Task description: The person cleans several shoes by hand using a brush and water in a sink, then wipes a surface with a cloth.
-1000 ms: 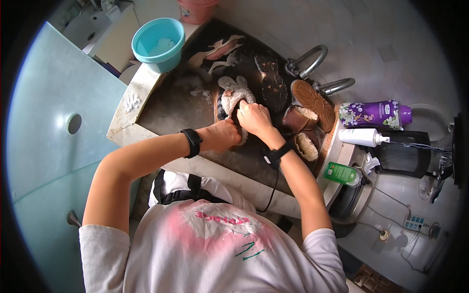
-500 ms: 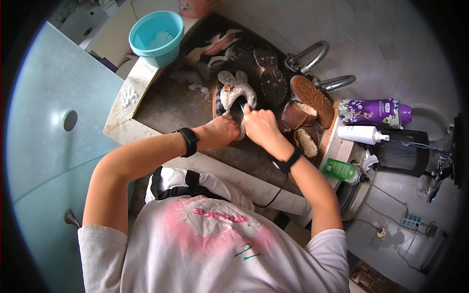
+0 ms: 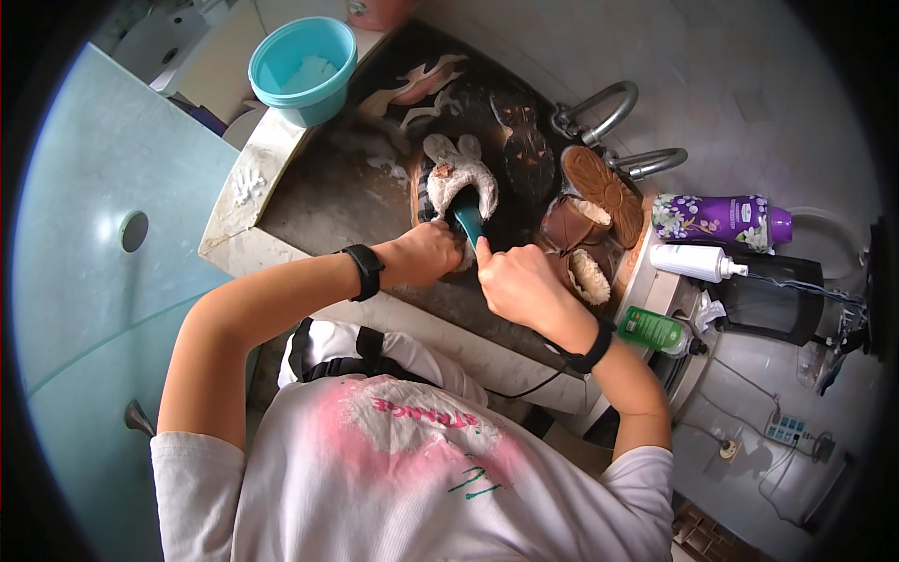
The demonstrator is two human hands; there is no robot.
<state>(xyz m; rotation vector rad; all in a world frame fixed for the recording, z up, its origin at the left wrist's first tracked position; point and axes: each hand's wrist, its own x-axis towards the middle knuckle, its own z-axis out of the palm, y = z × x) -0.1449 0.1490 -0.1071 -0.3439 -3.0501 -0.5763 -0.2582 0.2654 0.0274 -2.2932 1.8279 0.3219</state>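
A fluffy pale slipper [image 3: 454, 176] with a dark ridged sole edge lies in the dark basin [image 3: 323, 201]. My left hand [image 3: 426, 253] is closed on its near rim and holds it steady. In my right hand [image 3: 524, 284] is the handle of a teal brush [image 3: 467, 221], the index finger stretched along it. The brush's far end goes into the slipper's opening, where its head is hidden. To the right lie brown fleece-lined shoes [image 3: 567, 228], one with its patterned tan sole [image 3: 607, 192] turned up.
Two curved metal taps [image 3: 599, 108] reach over the basin's far right. A turquoise bucket [image 3: 304, 103] with white matter inside stands on the left ledge. On the right ledge are a purple bottle [image 3: 716, 220], a white spray bottle [image 3: 693, 262] and a green bottle [image 3: 651, 330].
My right hand has drawn back toward me and slightly right, so more of the teal brush shows outside the slipper. The left hand keeps its hold.
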